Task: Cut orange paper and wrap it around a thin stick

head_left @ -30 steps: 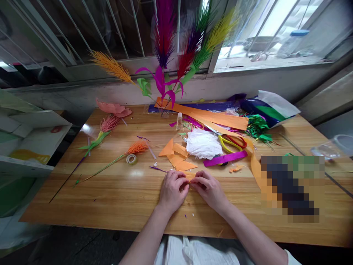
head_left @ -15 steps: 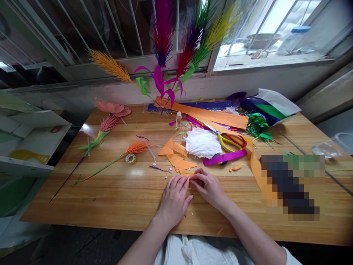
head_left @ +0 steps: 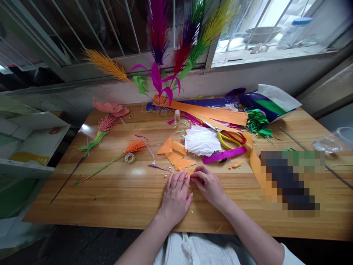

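1. Pinching a small orange paper piece (head_left: 188, 172) between the fingertips of the right hand (head_left: 209, 185), just in front of the scrap pile; left hand (head_left: 176, 195) laid flat with fingers spread, pressing the same piece down on the wooden table (head_left: 116, 198), probably to hold it steady against the pinch.
2. Spread across the far edge: long orange paper strips (head_left: 217, 116), lying over the purple sheets, within reach but out of the working spot.
3. Standing at the back against the wall: tall coloured paper plumes (head_left: 165, 44), finished-looking, kept upright and clear of the work.
4. Resting just beyond the hands: white crumpled paper (head_left: 202, 141), with yellow-handled scissors (head_left: 227, 140) touching its right side and a magenta strip (head_left: 224, 155) just below.
5. Lying left of centre: orange-tipped paper stem (head_left: 121, 154) with a small tape roll (head_left: 129, 158) beside it.
6. Piled just beyond the fingers: cut orange scraps (head_left: 176, 154).
7. Compared with a second ago: left hand opened from a curled two-handed pinch to a flat press; both hands shifted slightly away from the body, nearer the scraps.
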### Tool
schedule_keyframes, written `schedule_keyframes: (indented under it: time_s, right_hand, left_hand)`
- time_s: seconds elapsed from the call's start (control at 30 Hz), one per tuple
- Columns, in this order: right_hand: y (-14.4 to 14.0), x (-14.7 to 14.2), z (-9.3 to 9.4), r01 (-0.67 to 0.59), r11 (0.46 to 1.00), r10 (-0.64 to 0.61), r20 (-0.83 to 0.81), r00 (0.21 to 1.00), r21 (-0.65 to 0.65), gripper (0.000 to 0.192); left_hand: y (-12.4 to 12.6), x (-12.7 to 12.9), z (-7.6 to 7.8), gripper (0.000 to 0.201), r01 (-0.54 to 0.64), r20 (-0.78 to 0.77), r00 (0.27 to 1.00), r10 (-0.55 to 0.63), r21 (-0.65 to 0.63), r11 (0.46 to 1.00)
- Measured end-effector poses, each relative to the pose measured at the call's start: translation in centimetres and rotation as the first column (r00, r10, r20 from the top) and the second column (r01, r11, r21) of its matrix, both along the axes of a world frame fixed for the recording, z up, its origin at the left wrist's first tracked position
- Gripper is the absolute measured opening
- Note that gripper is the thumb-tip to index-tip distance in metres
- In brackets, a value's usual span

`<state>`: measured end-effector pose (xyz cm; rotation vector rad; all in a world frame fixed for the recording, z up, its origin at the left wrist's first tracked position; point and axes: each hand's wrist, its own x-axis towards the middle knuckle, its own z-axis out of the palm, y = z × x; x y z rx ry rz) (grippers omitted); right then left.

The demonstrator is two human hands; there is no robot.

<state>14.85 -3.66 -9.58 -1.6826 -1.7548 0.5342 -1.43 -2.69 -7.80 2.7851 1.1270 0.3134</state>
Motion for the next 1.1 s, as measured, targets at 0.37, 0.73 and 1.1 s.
schedule_keyframes:
  time_s: [0.37, 0.73, 1.1]
  right_hand:
    - [0.6, 0.7, 2.1, -0.046, 0.993, 0.047, 0.005, 0.999, -0.113, 0.019]
    - [0.9, 0.4, 0.8, 0.033, 0.998, -0.029, 0.078, 0.997, -0.052, 0.008]
    - [0.8, 0.4, 0.8, 0.036, 0.998, -0.033, 0.069, 0.997, -0.051, 0.01]
  left_hand:
    - [0.8, 0.7, -0.3, 0.05, 0.014, -0.056, 0.998, -0.011, 0.049, 0.999]
    - [1.5, 1.4, -0.4, 0.049, -0.044, 0.035, 0.998, 0.044, 0.0, 0.999]
    - [1.5, 1.2, -0.6, 0.048, -0.013, 0.036, 0.999, 0.013, 0.008, 1.0]
